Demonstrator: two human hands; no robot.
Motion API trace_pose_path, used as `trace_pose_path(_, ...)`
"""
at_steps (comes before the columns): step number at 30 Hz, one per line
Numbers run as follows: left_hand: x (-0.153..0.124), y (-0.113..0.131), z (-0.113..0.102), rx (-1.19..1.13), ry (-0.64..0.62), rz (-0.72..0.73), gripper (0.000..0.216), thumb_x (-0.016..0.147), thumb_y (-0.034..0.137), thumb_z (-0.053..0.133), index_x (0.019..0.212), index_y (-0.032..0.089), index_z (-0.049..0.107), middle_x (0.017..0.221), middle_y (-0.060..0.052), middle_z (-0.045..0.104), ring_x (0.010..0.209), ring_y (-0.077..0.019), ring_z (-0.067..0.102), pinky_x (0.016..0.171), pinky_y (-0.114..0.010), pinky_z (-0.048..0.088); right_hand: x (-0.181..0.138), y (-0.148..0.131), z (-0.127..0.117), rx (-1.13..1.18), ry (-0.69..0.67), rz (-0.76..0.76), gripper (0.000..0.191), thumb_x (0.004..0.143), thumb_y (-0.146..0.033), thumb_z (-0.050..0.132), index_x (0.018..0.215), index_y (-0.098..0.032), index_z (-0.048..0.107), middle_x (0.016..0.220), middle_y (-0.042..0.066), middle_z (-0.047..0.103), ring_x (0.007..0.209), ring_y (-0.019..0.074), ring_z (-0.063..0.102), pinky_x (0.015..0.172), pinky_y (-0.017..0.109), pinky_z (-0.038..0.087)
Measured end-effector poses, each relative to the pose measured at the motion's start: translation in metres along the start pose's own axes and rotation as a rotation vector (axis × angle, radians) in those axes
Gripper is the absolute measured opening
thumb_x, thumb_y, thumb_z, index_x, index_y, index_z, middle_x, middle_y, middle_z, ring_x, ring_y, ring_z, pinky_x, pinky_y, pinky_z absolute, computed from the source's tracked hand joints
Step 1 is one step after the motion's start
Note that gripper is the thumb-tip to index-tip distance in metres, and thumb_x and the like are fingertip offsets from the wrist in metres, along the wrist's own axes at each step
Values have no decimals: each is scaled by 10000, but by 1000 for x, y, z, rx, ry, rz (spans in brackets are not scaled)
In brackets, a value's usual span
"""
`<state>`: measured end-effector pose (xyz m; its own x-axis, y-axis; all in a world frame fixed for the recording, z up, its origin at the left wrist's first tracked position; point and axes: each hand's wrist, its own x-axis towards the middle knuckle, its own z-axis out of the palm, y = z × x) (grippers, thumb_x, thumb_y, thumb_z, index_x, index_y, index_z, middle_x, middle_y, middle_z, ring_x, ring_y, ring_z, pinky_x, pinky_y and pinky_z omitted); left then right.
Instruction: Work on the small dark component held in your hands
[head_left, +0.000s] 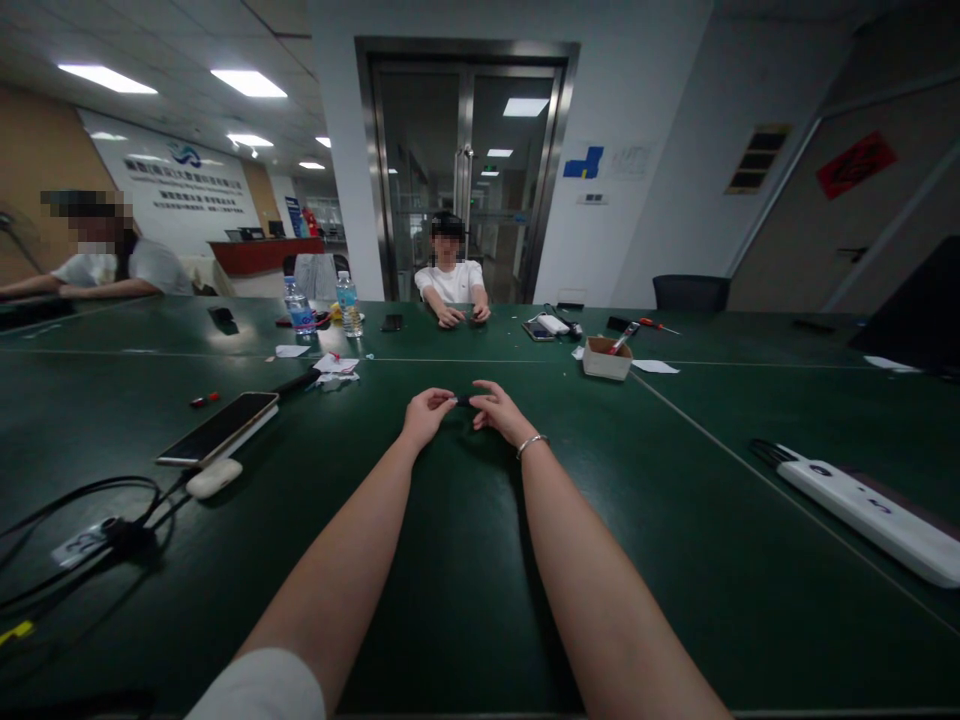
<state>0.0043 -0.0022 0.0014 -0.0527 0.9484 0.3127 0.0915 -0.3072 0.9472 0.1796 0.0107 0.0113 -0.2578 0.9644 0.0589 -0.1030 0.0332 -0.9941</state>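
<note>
Small, slim, dark piece (463, 401) held between two bare hands

The piece looks short and nearly black, with a paler bit at its left end; finer detail is too small to tell. Its long axis runs roughly left to right; which end is the front cannot be told. It sits over the middle of a wide, glossy, dark-green table (465, 560). The left hand (427, 412) pinches its left end between thumb and fingertips. The right hand (498, 410) is at its right end, some fingers spread; whether that hand grips cannot be told.

Pale seam lines cross the tabletop. To the left lies a black-screened smartphone (223, 426); to the right, a long white plastic device (870, 515). Farther off, right of centre, stands a small, open, beige cardboard box (604, 365). At the far side, a person in a white shirt (452, 285) sits before metal-framed glass double doors (420, 150), under bright ceiling panels (248, 83).
</note>
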Motion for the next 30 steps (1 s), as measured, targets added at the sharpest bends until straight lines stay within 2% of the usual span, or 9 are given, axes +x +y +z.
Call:
trace_pose_path(3, 1, -1, 0, 10, -6, 0, 190, 678, 215, 719, 856, 160, 682, 850, -72, 701, 818, -188, 658, 833, -375, 506, 0, 0, 0, -43, -18, 15, 221, 807, -196, 592, 1023, -168, 558, 832, 37, 659, 364, 43, 513, 369, 186, 475)
trace_pose_path(6, 1, -3, 0, 4, -4, -1, 200, 681, 236, 725, 859, 157, 680, 825, -70, 700, 796, -183, 658, 817, -366, 508, -1, -2, 1, -9, -40, -28, 413, 757, -130, 625, 1143, -222, 508, 926, 19, 659, 419, 48, 565, 428, 195, 519)
trace_pose_path(10, 2, -5, 1, -3, -7, -17, 220, 676, 267, 734, 856, 154, 675, 792, -66, 696, 769, -185, 657, 780, -355, 510, -2, -5, 3, -71, -13, 36, 245, 818, -171, 578, 1060, -156, 544, 776, 23, 653, 364, 46, 520, 380, 181, 483)
trace_pose_path(14, 3, -7, 1, 10, 8, -10, 213, 683, 271, 724, 854, 154, 672, 778, -63, 693, 746, -179, 650, 747, -336, 507, -3, -5, 3, -50, -10, 7, 368, 772, -124, 621, 1121, -193, 525, 837, 6, 651, 391, 45, 547, 401, 183, 505)
trace_pose_path(17, 3, -6, 1, -6, -11, -10, 196, 699, 259, 703, 858, 151, 665, 780, -63, 690, 742, -174, 648, 734, -327, 506, -3, -5, 3, -57, -2, 37, 242, 821, -177, 582, 1060, -157, 547, 781, 20, 647, 368, 49, 531, 382, 184, 492)
trace_pose_path(21, 2, -4, 1, 16, 3, -18, 188, 700, 251, 695, 853, 147, 661, 758, -58, 683, 732, -169, 645, 726, -321, 502, -2, -4, 2, -18, -17, 2, 348, 776, -110, 618, 1104, -191, 533, 857, 13, 655, 401, 47, 559, 420, 190, 516)
trace_pose_path(25, 1, -1, 1, 21, -3, -18, 195, 697, 261, 695, 851, 148, 654, 764, -56, 682, 731, -165, 641, 731, -320, 499, -1, -3, 2, -47, -6, 29, 201, 827, -155, 584, 1026, -150, 555, 743, 12, 649, 360, 50, 526, 388, 187, 493)
trace_pose_path(28, -1, 1, 1, 19, -7, -19, 221, 694, 290, 698, 860, 153, 648, 753, -50, 677, 716, -161, 634, 725, -319, 496, -1, -3, 2, -25, -18, 0, 300, 785, -106, 622, 1067, -177, 545, 783, 3, 661, 379, 55, 548, 412, 196, 510)
trace_pose_path(30, -1, 2, 1, 17, -11, -11, 242, 692, 314, 699, 871, 159, 647, 736, -43, 674, 710, -160, 630, 717, -313, 492, 0, -2, 2, -23, -8, 19, 257, 817, -158, 609, 1066, -169, 544, 739, 7, 663, 372, 64, 547, 410, 203, 508)
